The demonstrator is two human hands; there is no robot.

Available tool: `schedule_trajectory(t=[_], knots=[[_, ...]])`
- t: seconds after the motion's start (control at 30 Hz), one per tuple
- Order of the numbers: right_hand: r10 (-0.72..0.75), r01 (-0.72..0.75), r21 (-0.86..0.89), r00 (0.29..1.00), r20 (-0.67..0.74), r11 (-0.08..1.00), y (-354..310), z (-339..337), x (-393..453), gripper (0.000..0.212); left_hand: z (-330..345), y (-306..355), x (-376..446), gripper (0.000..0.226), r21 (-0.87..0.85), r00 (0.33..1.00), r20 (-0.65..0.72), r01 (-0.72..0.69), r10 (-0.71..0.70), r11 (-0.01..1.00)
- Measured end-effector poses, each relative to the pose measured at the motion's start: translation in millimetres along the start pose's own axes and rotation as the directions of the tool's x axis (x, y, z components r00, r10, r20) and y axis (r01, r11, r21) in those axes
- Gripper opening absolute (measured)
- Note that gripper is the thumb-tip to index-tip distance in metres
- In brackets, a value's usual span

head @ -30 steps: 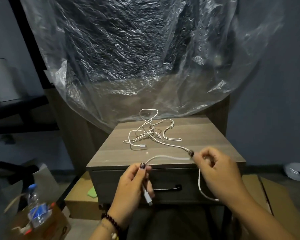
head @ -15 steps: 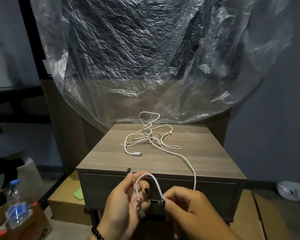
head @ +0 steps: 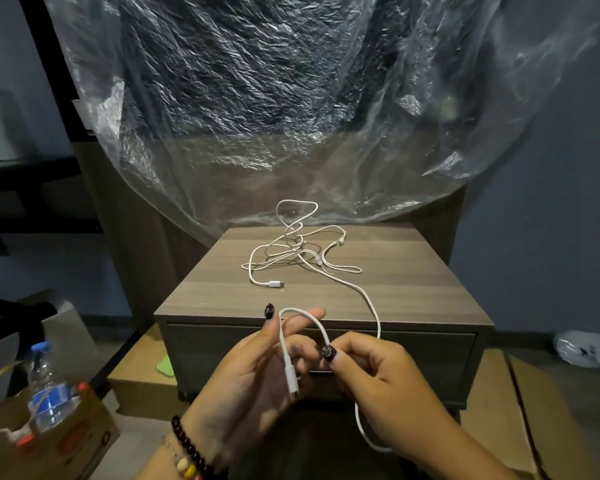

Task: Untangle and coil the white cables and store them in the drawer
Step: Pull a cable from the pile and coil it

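— Now, item one: the cable end. What has changed?

— A second ago it was stretched level between the two hands above the near edge of the nightstand (head: pixel 326 299). Now the hands are close together, and a short loop of white cable (head: pixel 312 318) arches from one to the other.

— Left hand (head: pixel 253 372)?

— Fingers mostly straight, index pointing up. The cable lies over them, and the plug (head: pixel 291 379) hangs down across the palm. Whether the thumb pins it, I cannot tell.

— Right hand (head: pixel 378 375)?

— Grip clamped on the cable, thumb and fingers pinched together just right of the plug. Below that hand a slack bight droops toward the floor.

— And the rest of the stock?

— One strand runs from the right hand up over the near edge to the tangle (head: pixel 298 247), far centre on the nightstand top. A second plug (head: pixel 276 284) lies free, near left of the tangle.

— Drawer (head: pixel 326 355)?

— Closed, behind the hands.

— Reading for the task?

— Likely the first turn of a coil is being laid over the left fingers. The tangle looks untouched, so most of the job remains.
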State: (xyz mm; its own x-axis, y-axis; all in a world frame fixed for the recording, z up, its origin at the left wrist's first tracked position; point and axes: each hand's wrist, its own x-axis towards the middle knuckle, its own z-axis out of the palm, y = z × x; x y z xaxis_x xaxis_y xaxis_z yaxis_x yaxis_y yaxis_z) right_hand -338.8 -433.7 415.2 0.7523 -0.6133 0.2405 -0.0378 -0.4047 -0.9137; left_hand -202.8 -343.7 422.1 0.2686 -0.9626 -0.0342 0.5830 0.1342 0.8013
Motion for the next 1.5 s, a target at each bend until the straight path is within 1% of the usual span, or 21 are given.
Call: schedule_trajectory(t=[0.03,0.13,0.17,0.23,0.3,0.37,0.4,0.47,0.57,0.67,0.77,0.83,0.93,1.0,1.1,1.17,1.23,1.3,1.37,1.43,1.5], knots=[[-0.001,0.001,-0.011,1.0,0.024,1.0,-1,1,-1,0.022,-2,1,-1,0.078,-0.012,1.0,0.01,0.017,-0.017,1.0],[0.005,-0.001,-0.052,0.997,0.08,0.999,-4,2,-3,0.022,-2,0,-3,0.057,0.031,0.997,-0.07,0.044,-0.042,0.999],[0.003,0.005,-0.081,0.996,0.09,0.997,-4,2,-3,0.022,0,0,-4,0.056,0.03,0.994,-0.106,0.031,-0.027,0.999],[0.0,0.016,-0.149,0.994,0.106,0.989,-2,4,-3,0.021,2,-4,0,0.057,-0.037,0.982,-0.186,-0.022,0.014,0.999],[-0.008,0.031,-0.206,0.994,0.11,0.978,0,7,-3,0.019,6,-8,4,0.058,-0.067,0.958,-0.278,-0.085,0.063,0.994],[-0.071,0.111,-0.308,0.988,0.14,0.945,3,11,-4,0.018,6,-14,10,0.055,-0.104,0.93,-0.353,-0.148,0.102,0.983],[-0.095,0.164,-0.386,0.977,0.191,0.908,3,14,-4,0.019,6,-14,12,0.053,-0.146,0.922,-0.371,-0.173,0.108,0.974],[-0.09,0.232,-0.505,0.953,0.291,0.831,-1,19,-6,0.021,6,-10,13,0.048,-0.251,0.918,-0.384,-0.206,0.099,0.946],[-0.08,0.244,-0.524,0.945,0.316,0.816,-2,20,-5,0.024,0,-2,12,0.038,-0.364,0.934,-0.346,-0.222,0.09,0.905],[-0.053,0.202,-0.483,0.951,0.305,0.852,1,16,-3,0.024,-5,-1,12,0.032,-0.351,0.942,-0.323,-0.207,0.089,0.913],[-0.035,0.174,-0.435,0.95,0.309,0.884,3,11,-4,0.023,-12,3,14,0.031,-0.322,0.939,-0.32,-0.234,0.127,0.917],[-0.012,0.141,-0.395,0.95,0.312,0.908,3,8,-4,0.021,-14,7,13,0.029,-0.272,0.923,-0.349,-0.266,0.163,0.925],[0.004,0.082,-0.311,0.964,0.267,0.947,2,1,-4,0.018,-17,11,12,0.028,-0.212,0.888,-0.406,-0.322,0.216,0.923],[0.026,0.038,-0.25,0.969,0.248,0.968,-1,-5,-4,0.019,-21,17,10,0.03,-0.244,0.872,-0.421,-0.374,0.25,0.895],[0.131,-0.097,-0.139,0.955,0.266,0.986,-4,-16,-4,0.021,-27,30,5,0.029,-0.329,0.846,-0.453,-0.452,0.282,0.829],[0.147,-0.12,-0.12,0.957,0.249,0.985,-4,-24,-4,0.024,-32,39,1,0.026,-0.338,0.825,-0.484,-0.483,0.292,0.808],[0.129,-0.101,-0.138,0.97,0.208,0.985,-3,-29,-4,0.024,-35,42,-2,0.023,-0.275,0.824,-0.488,-0.458,0.288,0.845],[0.073,-0.041,-0.19,0.983,0.166,0.981,1,-31,-4,0.019,-36,40,-2,0.021,-0.11,0.822,-0.486,-0.395,0.298,0.912],[0.041,-0.003,-0.246,0.987,0.153,0.969,5,-31,-4,0.013,-34,36,-1,0.02,0.046,0.831,-0.461,-0.327,0.311,0.944],[0.039,0.004,-0.27,0.987,0.153,0.963,10,-30,-6,0.008,-30,32,-3,0.02,0.099,0.874,-0.402,-0.254,0.273,0.962],[0.014,0.028,-0.264,0.988,0.155,0.964,13,-29,-8,0.004,-26,28,-6,0.023,0.142,0.928,-0.32,-0.151,0.19,0.978]])
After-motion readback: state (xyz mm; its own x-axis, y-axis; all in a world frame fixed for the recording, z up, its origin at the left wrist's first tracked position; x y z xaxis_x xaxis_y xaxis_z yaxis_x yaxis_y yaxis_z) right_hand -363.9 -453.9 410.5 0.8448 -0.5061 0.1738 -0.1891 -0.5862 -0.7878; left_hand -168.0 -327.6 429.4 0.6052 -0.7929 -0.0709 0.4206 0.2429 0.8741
